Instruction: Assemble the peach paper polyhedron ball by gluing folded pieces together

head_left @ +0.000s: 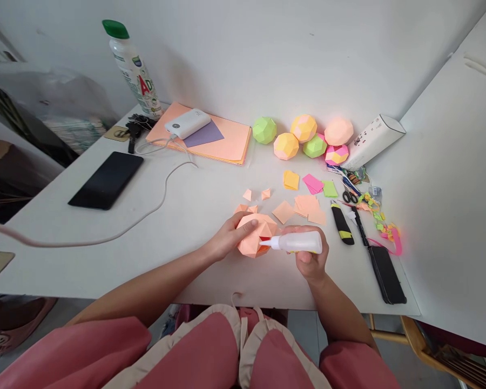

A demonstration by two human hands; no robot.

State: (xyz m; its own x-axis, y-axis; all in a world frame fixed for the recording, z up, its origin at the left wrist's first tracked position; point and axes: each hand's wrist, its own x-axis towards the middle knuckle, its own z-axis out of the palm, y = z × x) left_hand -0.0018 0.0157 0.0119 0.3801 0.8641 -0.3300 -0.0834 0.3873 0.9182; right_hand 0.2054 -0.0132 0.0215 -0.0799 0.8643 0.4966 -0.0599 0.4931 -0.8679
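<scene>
A peach folded-paper ball [254, 244] is held near the table's front edge by my left hand [229, 236], its thumb on top and its other fingers partly hidden behind the ball. An opening shows on the ball's right side. My right hand [314, 259] is wrapped round a white glue bottle [299, 242], which lies level with its nozzle pointing left at that opening. Small folded peach pieces [266, 194] lie just beyond the ball. Flat peach paper squares [308, 206] are behind my right hand.
Finished paper balls [303, 128] stand along the wall. A utility knife [342, 222], scissors [350, 196] and a black case [386, 274] lie at right. Peach sheets [227, 141] carry a power bank [188, 123]. A phone [106, 180], a cable [162, 201] and a tall bottle [135, 75] are left.
</scene>
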